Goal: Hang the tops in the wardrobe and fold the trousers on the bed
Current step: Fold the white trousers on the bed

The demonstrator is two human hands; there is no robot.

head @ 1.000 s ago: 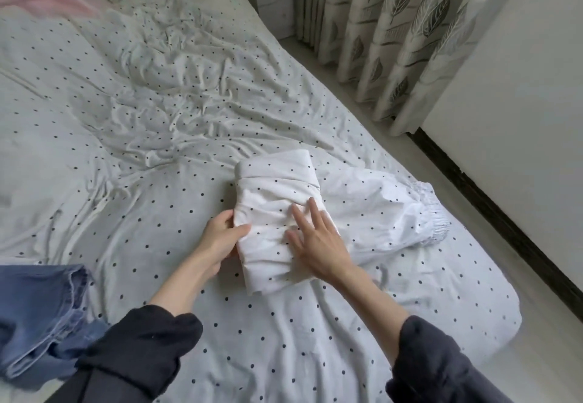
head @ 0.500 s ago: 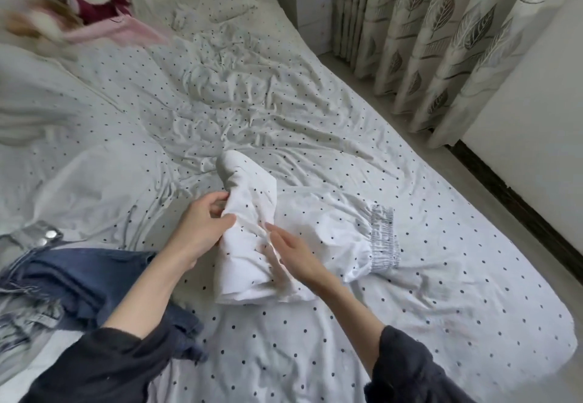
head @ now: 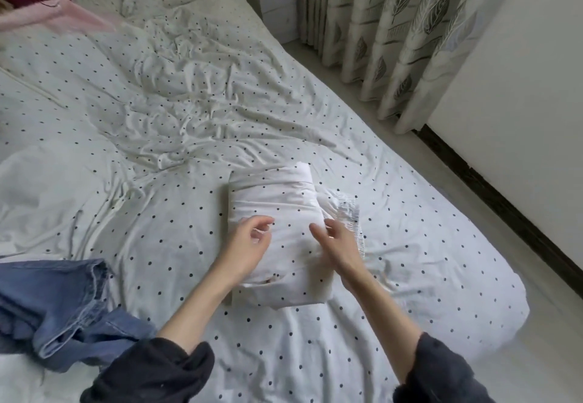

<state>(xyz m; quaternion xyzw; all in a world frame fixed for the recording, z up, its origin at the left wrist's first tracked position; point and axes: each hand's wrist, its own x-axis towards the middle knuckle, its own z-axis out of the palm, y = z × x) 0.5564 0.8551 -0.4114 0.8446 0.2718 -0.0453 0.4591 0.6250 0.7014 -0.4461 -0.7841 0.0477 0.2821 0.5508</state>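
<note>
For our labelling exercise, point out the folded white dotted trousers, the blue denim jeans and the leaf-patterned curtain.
Folded white dotted trousers (head: pixel 277 210): head view, top face of the bundle.
Blue denim jeans (head: pixel 60 301): head view, middle of the leg fabric.
Leaf-patterned curtain (head: pixel 407 24): head view, a central pleat.

You are looking at a scene with no readable text, label, brand, number or sign anywhere in the head view.
</note>
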